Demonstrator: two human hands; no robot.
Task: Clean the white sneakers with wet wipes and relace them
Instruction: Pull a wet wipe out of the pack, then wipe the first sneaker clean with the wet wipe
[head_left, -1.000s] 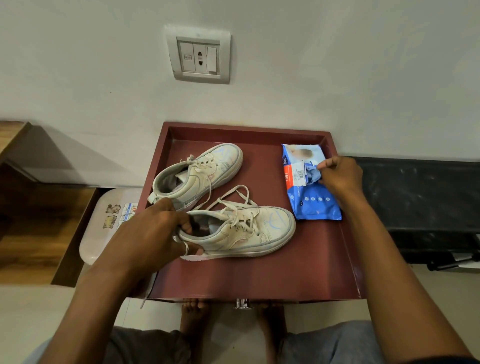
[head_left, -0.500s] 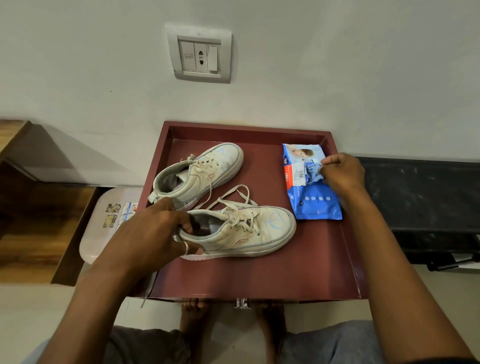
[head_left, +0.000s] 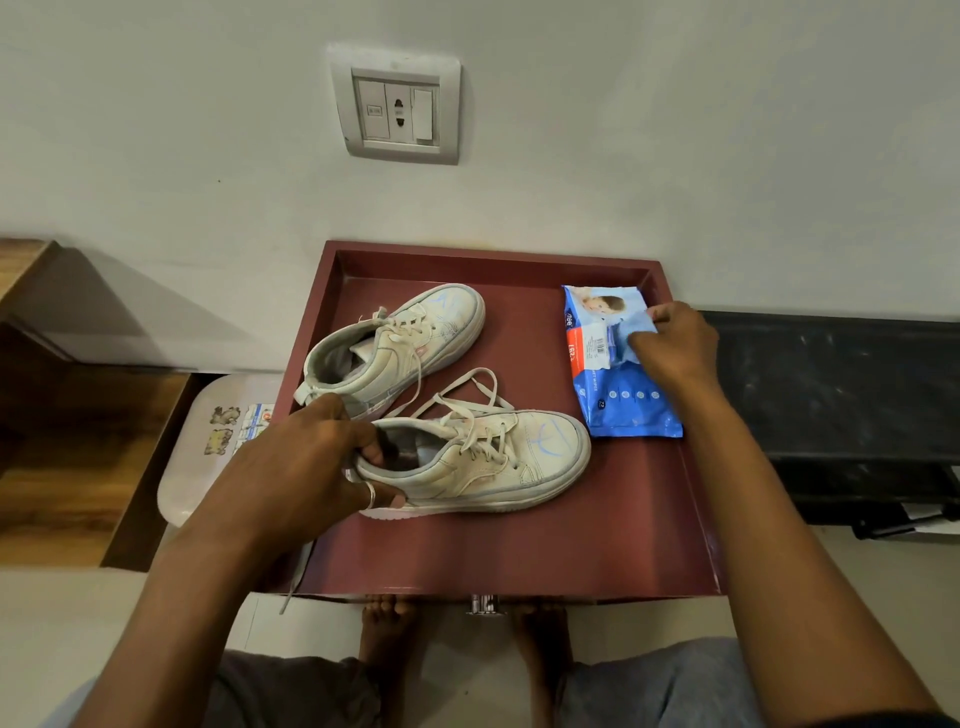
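Two dirty white sneakers lie in a dark red tray (head_left: 613, 551). The near sneaker (head_left: 498, 462) points right, its laces loose. My left hand (head_left: 306, 467) grips its heel, fingers curled into the opening. The far sneaker (head_left: 410, 340) sits behind it, toe toward the back right, laces still threaded. A blue pack of wet wipes (head_left: 618, 374) lies at the tray's right side. My right hand (head_left: 675, 345) is on the pack and pinches its pale blue flap, which is lifted from the pack.
The tray stands against a white wall with a switch plate (head_left: 397, 106). A white stool (head_left: 208, 441) sits at the left beside a wooden unit (head_left: 67, 441). A black surface (head_left: 841, 384) runs to the right. My bare feet show below the tray's front edge.
My right hand has shifted back along the pack, peeling the flap further open. My left hand keeps its grip on the near sneaker's heel, which has not moved.
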